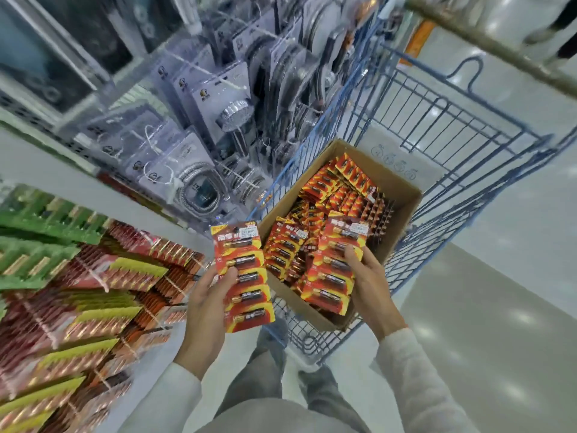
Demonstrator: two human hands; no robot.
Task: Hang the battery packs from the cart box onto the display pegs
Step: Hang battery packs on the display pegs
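Note:
My left hand (208,303) grips a long red and yellow strip of battery packs (246,279) by its left edge, held just left of the cart. My right hand (368,281) grips a second strip of battery packs (335,276) above the near end of the open cardboard box (406,195). The box sits in the blue wire cart (452,126) and holds many more red battery packs (343,195). Rows of red and green battery packs hang on the display pegs (93,276) at the lower left.
Packaged shower heads and hoses (218,120) hang on the rack above the battery display, right beside the cart. A white shelf edge (78,179) runs between them. Pale shiny floor (484,323) lies to the right. My legs stand below the cart.

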